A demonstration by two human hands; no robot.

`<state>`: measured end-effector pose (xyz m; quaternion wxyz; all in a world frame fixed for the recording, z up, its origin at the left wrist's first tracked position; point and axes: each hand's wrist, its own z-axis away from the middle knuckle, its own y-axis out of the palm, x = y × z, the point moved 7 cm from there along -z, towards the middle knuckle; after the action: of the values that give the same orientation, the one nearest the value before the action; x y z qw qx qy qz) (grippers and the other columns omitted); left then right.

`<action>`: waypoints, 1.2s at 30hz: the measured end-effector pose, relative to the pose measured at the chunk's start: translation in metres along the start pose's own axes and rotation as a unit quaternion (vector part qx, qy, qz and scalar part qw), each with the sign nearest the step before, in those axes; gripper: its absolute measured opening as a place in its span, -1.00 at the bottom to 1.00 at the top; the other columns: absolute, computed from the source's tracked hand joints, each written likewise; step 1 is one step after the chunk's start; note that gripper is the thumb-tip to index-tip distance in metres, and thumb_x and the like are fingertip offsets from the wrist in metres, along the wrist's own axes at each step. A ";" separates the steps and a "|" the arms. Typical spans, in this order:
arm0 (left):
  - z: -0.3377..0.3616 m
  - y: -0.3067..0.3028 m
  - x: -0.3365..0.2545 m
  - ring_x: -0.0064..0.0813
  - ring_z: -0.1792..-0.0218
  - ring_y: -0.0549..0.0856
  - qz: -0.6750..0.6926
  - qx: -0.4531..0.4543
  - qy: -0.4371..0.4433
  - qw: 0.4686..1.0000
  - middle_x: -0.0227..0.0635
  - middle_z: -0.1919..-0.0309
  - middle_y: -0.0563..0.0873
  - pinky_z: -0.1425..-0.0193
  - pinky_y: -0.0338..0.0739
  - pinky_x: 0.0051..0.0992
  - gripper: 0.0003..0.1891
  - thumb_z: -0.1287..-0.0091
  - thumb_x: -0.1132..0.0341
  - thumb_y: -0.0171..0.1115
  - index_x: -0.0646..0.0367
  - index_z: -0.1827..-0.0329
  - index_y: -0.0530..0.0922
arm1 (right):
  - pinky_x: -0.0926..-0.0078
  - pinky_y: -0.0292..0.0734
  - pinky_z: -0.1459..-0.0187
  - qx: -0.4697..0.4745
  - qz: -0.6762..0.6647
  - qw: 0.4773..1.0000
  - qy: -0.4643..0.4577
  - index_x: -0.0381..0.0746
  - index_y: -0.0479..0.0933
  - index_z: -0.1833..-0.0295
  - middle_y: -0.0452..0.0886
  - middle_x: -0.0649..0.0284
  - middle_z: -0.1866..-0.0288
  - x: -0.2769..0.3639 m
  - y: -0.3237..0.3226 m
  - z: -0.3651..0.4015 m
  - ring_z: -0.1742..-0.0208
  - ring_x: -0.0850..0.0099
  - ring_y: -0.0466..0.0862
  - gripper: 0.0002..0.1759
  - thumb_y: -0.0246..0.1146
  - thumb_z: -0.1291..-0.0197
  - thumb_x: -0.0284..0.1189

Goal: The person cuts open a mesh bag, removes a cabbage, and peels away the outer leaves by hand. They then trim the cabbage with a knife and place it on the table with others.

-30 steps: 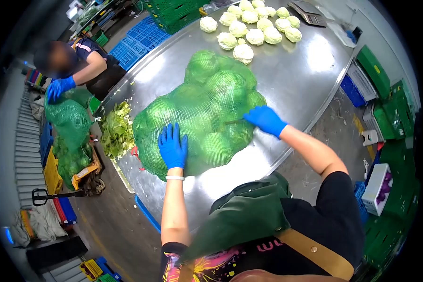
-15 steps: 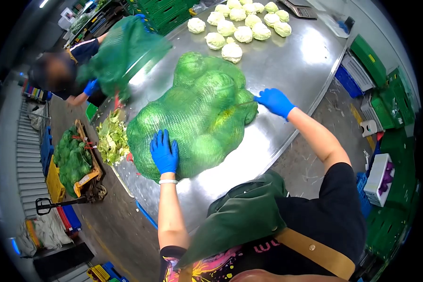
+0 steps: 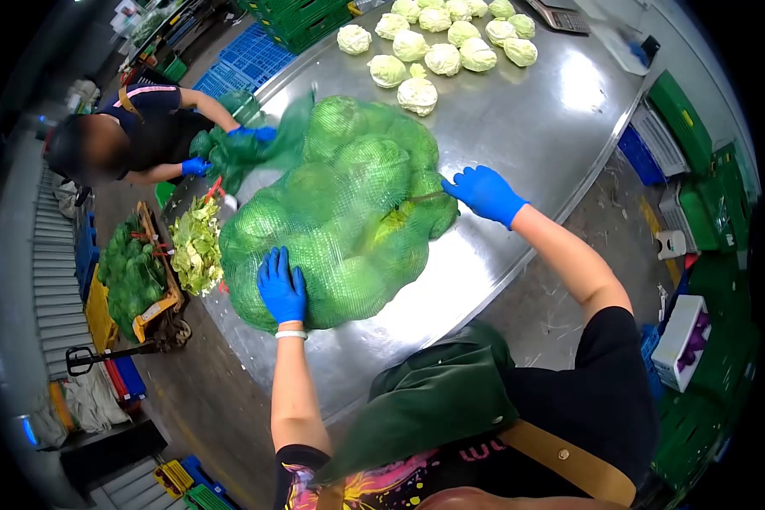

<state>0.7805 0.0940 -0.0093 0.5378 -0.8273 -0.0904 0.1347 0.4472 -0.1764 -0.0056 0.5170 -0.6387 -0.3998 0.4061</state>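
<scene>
A large green net bag of cabbages (image 3: 331, 212) lies across the metal table in front of me. On its near left side my left hand (image 3: 281, 287), in a blue glove, rests flat with the fingers stretched out. My right hand (image 3: 487, 194), also in a blue glove, is at the bag's right edge with its fingers closed. A thin dark line crosses the netting from its fingertips; I cannot tell what these fingers hold. Yellowish leaves (image 3: 393, 224) show brightly in the middle of the bag.
Pale trimmed cabbages (image 3: 443, 59) stand at the table's (image 3: 518, 110) far end, near a scale (image 3: 559, 15). Across the left edge, a co-worker (image 3: 157, 127) in blue gloves handles a green net (image 3: 229, 157). Loose leaves (image 3: 197, 246) lie at that edge; a pallet jack (image 3: 157, 327) carries another filled net bag (image 3: 132, 276).
The co-worker's green net has come down from a raised, spread position and is gathered low between their hands. My hands stay at the bag, the right one shifted slightly left with the view.
</scene>
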 end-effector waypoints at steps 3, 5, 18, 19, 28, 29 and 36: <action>0.000 -0.002 0.001 0.01 -0.37 0.44 0.009 0.002 -0.007 1.000 -0.14 -0.39 0.50 -0.47 0.22 -0.08 -0.47 -0.40 0.15 0.16 0.09 -0.42 0.45 | 0.14 0.57 0.23 -0.019 -0.011 1.000 0.006 -0.02 0.53 -0.15 0.60 0.18 0.26 -0.018 0.025 -0.015 0.21 0.17 0.66 -0.61 0.16 -0.19 -0.48; 0.001 -0.005 0.002 0.01 -0.36 0.44 0.023 0.009 -0.008 1.000 -0.14 -0.39 0.50 -0.46 0.23 -0.08 -0.47 -0.39 0.16 0.16 0.09 -0.41 0.46 | 0.12 0.56 0.23 -0.058 -0.052 0.997 -0.014 -0.01 0.58 -0.07 0.62 0.18 0.26 -0.048 0.033 -0.005 0.24 0.14 0.65 -0.72 0.18 -0.25 -0.41; -0.050 -0.014 -0.098 -0.05 -0.46 0.36 -0.002 0.188 0.430 0.883 -0.24 -0.41 0.48 -0.56 0.18 -0.05 -0.59 -0.27 0.37 0.20 -0.06 -0.20 0.62 | 0.51 0.50 0.60 0.080 -0.727 0.553 0.399 -0.21 0.56 -0.10 0.59 0.25 0.45 0.179 0.034 0.045 0.61 0.50 0.57 -0.62 0.30 -0.33 -0.18; -0.055 -0.009 -0.096 -0.08 -0.48 0.34 -0.042 0.216 0.461 0.860 -0.27 -0.41 0.48 -0.57 0.17 -0.03 -0.65 -0.30 0.33 0.18 -0.07 -0.16 0.64 | 0.51 0.50 0.63 0.086 -0.768 0.491 0.401 -0.25 0.54 0.07 0.57 0.25 0.49 0.202 0.010 0.033 0.63 0.48 0.57 -0.67 0.33 -0.30 -0.20; -0.072 -0.049 -0.099 -0.11 -0.23 0.56 -0.082 0.106 0.551 0.824 -0.20 -0.05 0.65 -0.48 0.32 -0.11 -0.83 -0.33 0.26 0.13 0.00 0.18 0.70 | 0.53 0.43 0.58 -0.047 -0.825 0.428 0.367 -0.17 0.50 0.25 0.48 0.36 0.56 0.311 0.023 -0.038 0.60 0.53 0.52 -0.82 0.32 -0.26 -0.33; -0.073 -0.055 -0.094 -0.12 -0.22 0.56 -0.077 0.084 0.544 0.831 -0.21 -0.02 0.65 -0.48 0.33 -0.11 -0.83 -0.32 0.27 0.13 0.00 0.21 0.69 | 0.55 0.45 0.61 -0.047 -0.830 0.425 0.358 -0.21 0.50 0.16 0.51 0.31 0.53 0.327 0.019 -0.033 0.59 0.51 0.55 -0.79 0.29 -0.29 -0.30; -0.077 -0.062 -0.091 -0.14 -0.17 0.58 -0.102 0.062 0.519 0.847 -0.23 0.04 0.65 -0.44 0.37 -0.13 -0.86 -0.30 0.30 0.12 0.00 0.21 0.66 | 0.56 0.45 0.54 -0.086 -0.826 0.417 0.369 -0.16 0.51 0.18 0.51 0.34 0.50 0.333 0.046 -0.038 0.58 0.54 0.52 -0.83 0.23 -0.34 -0.29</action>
<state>0.7191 0.0255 0.0888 0.5669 -0.7279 0.1267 -0.3643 0.6037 0.1135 -0.0806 0.6441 -0.1300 -0.5379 -0.5281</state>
